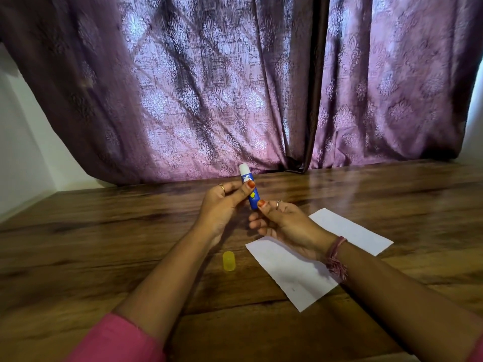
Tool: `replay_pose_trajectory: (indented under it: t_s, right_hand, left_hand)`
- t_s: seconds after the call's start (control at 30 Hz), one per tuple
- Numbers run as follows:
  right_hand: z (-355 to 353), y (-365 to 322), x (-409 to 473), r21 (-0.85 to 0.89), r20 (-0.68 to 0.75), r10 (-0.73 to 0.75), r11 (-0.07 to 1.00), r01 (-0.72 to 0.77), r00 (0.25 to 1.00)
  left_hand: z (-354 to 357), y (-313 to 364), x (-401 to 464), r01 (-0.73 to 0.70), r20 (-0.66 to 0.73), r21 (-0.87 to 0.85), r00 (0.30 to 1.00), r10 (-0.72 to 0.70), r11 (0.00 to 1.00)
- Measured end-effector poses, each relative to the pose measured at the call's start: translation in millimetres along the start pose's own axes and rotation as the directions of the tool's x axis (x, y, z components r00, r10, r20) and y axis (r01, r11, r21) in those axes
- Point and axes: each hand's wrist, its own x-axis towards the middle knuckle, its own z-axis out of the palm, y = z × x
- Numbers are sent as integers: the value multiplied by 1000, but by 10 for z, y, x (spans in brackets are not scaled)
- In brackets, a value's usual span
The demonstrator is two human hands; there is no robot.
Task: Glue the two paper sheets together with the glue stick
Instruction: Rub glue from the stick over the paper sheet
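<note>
A blue glue stick (250,190) with its white glue tip exposed is held upright above the table. My left hand (222,205) grips its upper body between thumb and fingers. My right hand (282,223) pinches its bottom end with thumb and forefinger. The yellow cap (229,261) lies on the wooden table below my left wrist. Two white paper sheets lie flat on the right: the near sheet (290,275) partly under my right wrist, the far sheet (352,231) just behind it. Whether the sheets touch is hidden by my right hand.
The wooden table (104,244) stretches wide to the left and right. A purple patterned curtain (235,87) hangs along its far edge. White wall (21,152) shows at the far left.
</note>
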Motion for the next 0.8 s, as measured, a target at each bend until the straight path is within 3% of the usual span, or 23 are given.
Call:
replay_pose_trajectory:
  t_s: [0.13, 0.33, 0.53, 0.8]
  right_hand:
    - [-9, -4, 3, 46, -7, 44, 998, -44, 999]
    - [-19, -11, 11, -106, -73, -52, 993, 44, 996]
    - [-56, 20, 33, -137, -71, -63, 989, 52, 995]
    - [-45, 6, 7, 11, 23, 26, 1000, -26, 999]
  left_hand:
    - [-12, -3, 5, -4, -8, 12, 1000, 4, 1000]
    - [-35, 7, 18, 17, -11, 46, 1000, -17, 999]
    - [-16, -9, 5, 31, 10, 40, 999, -32, 999]
    - [-1, 1, -14, 38, 7, 29, 999, -38, 999]
